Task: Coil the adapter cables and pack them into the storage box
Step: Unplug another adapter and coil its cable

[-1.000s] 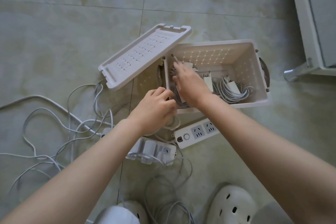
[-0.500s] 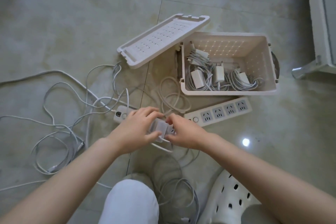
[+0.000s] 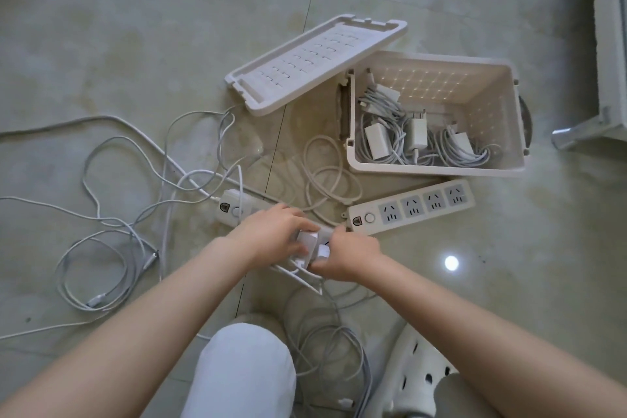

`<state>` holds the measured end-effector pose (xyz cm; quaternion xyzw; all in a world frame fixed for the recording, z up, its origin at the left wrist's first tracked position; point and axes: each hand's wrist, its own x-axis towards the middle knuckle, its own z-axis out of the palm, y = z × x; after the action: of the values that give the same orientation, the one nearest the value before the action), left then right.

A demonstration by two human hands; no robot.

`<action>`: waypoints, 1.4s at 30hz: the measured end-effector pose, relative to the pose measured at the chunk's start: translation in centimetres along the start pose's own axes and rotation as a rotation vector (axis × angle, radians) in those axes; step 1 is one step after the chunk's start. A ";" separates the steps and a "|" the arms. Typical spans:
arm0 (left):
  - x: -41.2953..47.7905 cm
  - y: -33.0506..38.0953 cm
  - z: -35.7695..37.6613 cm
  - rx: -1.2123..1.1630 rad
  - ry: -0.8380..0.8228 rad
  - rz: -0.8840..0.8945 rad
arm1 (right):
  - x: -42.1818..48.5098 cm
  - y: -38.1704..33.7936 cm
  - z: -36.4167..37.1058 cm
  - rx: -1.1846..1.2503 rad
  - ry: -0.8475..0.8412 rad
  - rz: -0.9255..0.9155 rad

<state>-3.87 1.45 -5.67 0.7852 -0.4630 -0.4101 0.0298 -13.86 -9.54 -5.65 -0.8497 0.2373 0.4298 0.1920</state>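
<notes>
The cream storage box [image 3: 437,171] stands open on the tiled floor, its perforated lid [image 3: 315,63] propped against its left corner. Inside lie three white adapters with coiled cables [image 3: 415,137]. Below the box, my left hand [image 3: 271,236] grips a white adapter [image 3: 308,241] plugged into a power strip [image 3: 234,209]. My right hand [image 3: 351,256] pinches a second white adapter [image 3: 323,252] right beside it. Both hands hide most of that strip. Thin white cables run down from the adapters toward my knee.
A second power strip [image 3: 412,207] lies just below the box. Loose white cables [image 3: 112,224] sprawl over the floor at left; a looped cable [image 3: 327,176] lies between strip and box. More cable [image 3: 325,343] sits between my knee and a white perforated shoe [image 3: 412,373]. A furniture leg [image 3: 573,134] stands at right.
My right hand left the box and my left came away from its side; both came down to the adapters on the near power strip. The camera view pulled back and shifted.
</notes>
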 end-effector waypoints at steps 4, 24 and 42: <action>1.2 -0.1 -1.0 -0.075 -0.110 -0.059 | 0.8 0.3 -0.1 0.287 -0.126 0.081; 2.1 1.0 -1.8 -0.215 -0.183 -0.177 | -2.3 3.3 0.8 -0.189 0.236 -0.074; 2.1 1.1 -1.1 -0.219 -0.139 -0.185 | 0.9 6.0 2.3 -0.081 0.309 -0.556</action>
<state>-3.41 -1.08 -5.73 0.7863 -0.3421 -0.5125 0.0450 -18.28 -13.43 -8.42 -0.9442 0.0048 0.2358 0.2298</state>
